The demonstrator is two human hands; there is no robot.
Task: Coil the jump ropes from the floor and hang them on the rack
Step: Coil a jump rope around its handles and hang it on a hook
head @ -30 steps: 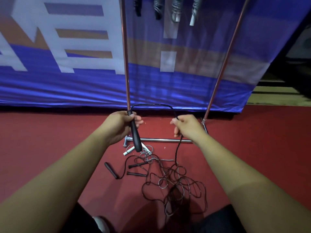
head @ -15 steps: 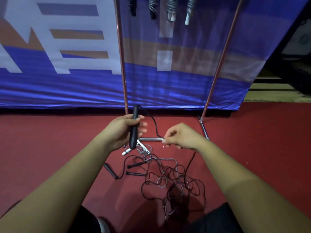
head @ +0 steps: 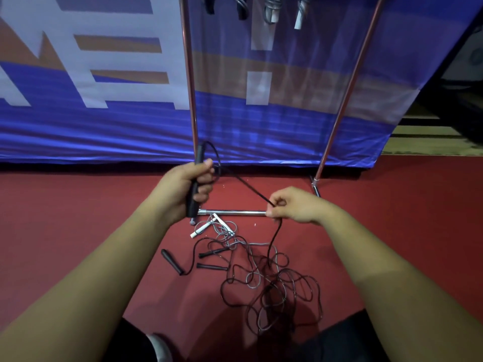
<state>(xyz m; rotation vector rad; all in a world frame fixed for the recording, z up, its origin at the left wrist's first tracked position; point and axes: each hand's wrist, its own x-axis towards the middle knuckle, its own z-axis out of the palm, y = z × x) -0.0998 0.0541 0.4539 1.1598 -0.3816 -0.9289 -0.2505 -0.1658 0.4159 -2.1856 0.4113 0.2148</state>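
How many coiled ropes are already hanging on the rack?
4, in a row at the top edge between the rack poles, left to right: first bundle, second bundle, third bundle, fourth bundle. The frame crops them, so more could hang out of view.

A red floor point(head: 65, 231) fills the lower half. Behind it hangs a blue banner point(head: 104, 137) with large white and brown shapes, a little wrinkled and shiny near its lower edge. At the right edge, what may be pale wooden steps point(head: 431, 147) lie under a dark area point(head: 460, 105).
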